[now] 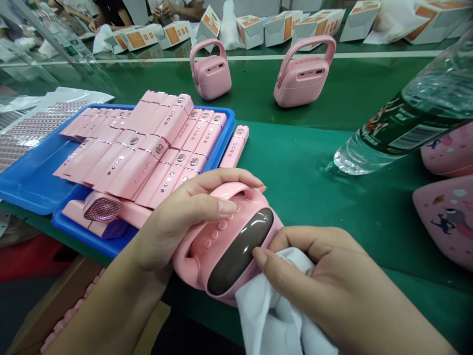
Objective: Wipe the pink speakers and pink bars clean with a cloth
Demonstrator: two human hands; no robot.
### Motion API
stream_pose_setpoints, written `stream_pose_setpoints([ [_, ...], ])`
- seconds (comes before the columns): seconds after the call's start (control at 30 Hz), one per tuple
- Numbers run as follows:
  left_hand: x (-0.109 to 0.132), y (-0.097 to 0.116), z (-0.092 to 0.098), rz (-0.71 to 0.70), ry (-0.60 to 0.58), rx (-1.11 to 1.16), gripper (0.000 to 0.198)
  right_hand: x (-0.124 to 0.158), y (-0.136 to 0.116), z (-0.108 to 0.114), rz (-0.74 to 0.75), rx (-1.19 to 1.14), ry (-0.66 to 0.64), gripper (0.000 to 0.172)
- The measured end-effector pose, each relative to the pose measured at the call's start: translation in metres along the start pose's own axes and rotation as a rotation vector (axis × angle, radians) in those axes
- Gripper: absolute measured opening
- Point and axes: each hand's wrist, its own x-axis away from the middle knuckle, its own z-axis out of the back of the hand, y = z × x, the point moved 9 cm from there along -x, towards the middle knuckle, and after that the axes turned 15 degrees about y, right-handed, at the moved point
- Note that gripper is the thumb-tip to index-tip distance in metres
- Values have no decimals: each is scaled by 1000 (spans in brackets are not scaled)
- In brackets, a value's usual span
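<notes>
At bottom center of the frame, left hand point(181, 219) grips a pink speaker point(218, 236) by its handle, right hand point(318, 276) pinches a white cloth point(266, 305) against its dark panel point(240, 251); a loose grip could drop it onto the blue tray point(25, 190).

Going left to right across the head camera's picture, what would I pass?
Blue tray → pink handled gadget → second pink handled gadget → plastic water bottle → pink panel with cartoon figures
</notes>
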Motion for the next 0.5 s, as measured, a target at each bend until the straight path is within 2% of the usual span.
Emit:
stream_pose_setpoints([
  [0.2, 1, 2, -1, -23, -16, -21, 28, -1, 0, 1, -24, -10, 20, 27],
  [0.3, 0, 3, -1, -26, -21, -32, 28, -2, 0, 3, -34, -133, 7, 26],
  [0.37, -2, 4, 0, -21, -28, -27, 28, -3, 7, 6, -93, -230, 4, 29],
  [0.43, -5, 5, 2, -12, -30, 2, 27, -5, 16, 13, -140, -251, 54, 31],
  [0.5, -8, 4, 6, 2, -17, 48, 26, -5, 22, 25, -120, -170, 149, 32],
])
